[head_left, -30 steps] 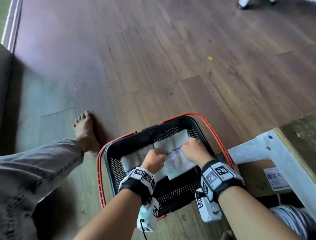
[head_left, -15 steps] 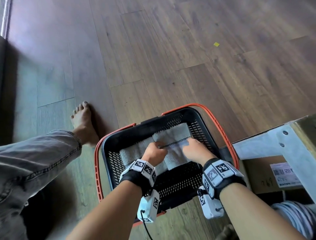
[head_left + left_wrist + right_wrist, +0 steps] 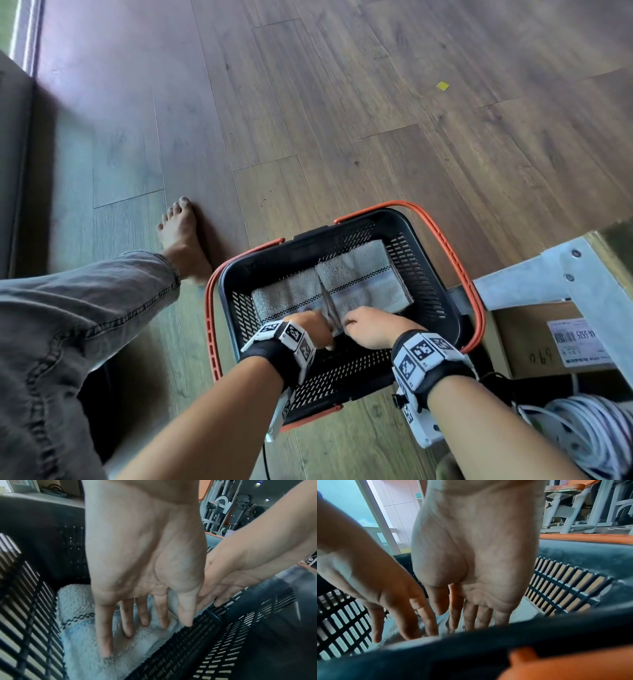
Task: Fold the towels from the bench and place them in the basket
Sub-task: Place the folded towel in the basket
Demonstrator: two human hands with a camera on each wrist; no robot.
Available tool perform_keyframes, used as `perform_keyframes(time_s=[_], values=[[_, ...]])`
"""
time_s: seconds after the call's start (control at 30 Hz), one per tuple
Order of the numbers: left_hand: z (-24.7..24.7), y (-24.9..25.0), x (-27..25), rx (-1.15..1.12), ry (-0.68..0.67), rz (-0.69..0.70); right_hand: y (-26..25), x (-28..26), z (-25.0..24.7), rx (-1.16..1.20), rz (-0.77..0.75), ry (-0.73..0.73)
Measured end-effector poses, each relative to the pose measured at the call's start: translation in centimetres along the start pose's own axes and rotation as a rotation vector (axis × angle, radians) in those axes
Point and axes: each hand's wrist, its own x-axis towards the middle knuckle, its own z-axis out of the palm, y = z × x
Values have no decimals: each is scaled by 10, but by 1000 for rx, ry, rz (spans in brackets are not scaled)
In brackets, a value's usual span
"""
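Hands (image 3: 342, 325) hide towels' (image 3: 363, 284) near edge

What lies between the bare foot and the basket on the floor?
Only bare wooden floor separates the foot from the basket, as the head view shows.

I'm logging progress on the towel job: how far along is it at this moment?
Done: two folded towels lie side by side in the basket. In hand: left hand and right hand rest open on their near edges. Left: the bench isn't visible, so remaining towels can't be told.
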Motion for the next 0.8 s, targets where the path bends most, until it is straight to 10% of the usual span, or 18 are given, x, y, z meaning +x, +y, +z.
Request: perform_keyframes(time_s=[0.27,0.57,0.8], values=[[-15,17,-28,-130,274,97,-12,-29,-20,36,-83,193],[-50,50,-139,-169,474,221,-68,-155,-52,212,-225,1034],[-50,64,-247,-248,800,289,-98,-254,-36,313,-268,1253]])
